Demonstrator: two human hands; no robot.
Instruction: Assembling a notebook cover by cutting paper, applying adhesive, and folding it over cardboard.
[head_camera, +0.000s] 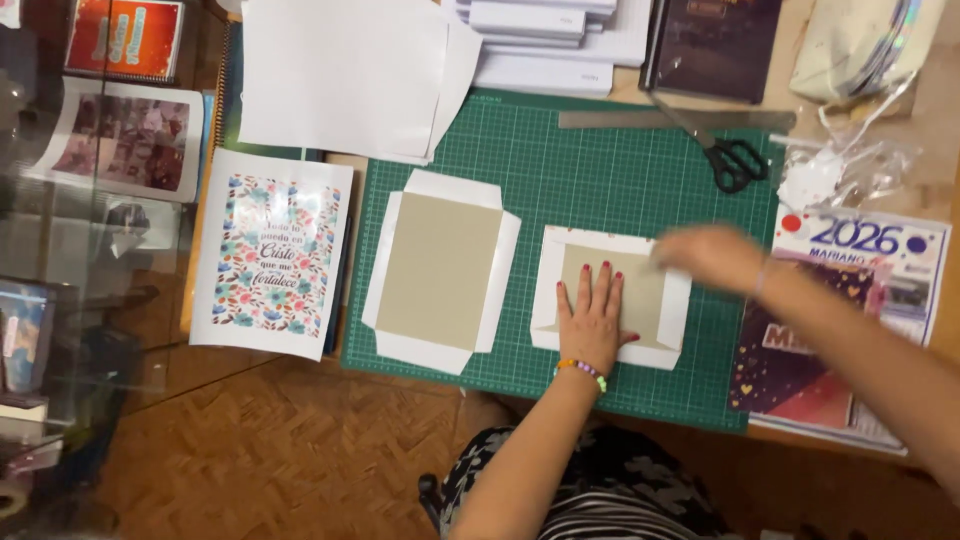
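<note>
My left hand (592, 315) lies flat, fingers spread, on a grey cardboard panel (640, 295) that rests on a white sheet with folded flaps (551, 290), on the green cutting mat (600, 170). My right hand (708, 255) is blurred with motion over the panel's upper right corner; what it holds cannot be made out. A second grey board on a white sheet with clipped corners (440, 270) lies to the left on the mat.
A floral printed sheet (272, 255) lies left of the mat, blank white paper (345, 75) above it. Black scissors (735, 160) and a metal ruler (640, 118) sit at the mat's top right. A printed calendar cover (850, 300) lies right. Stacked white pads (550, 40) are behind.
</note>
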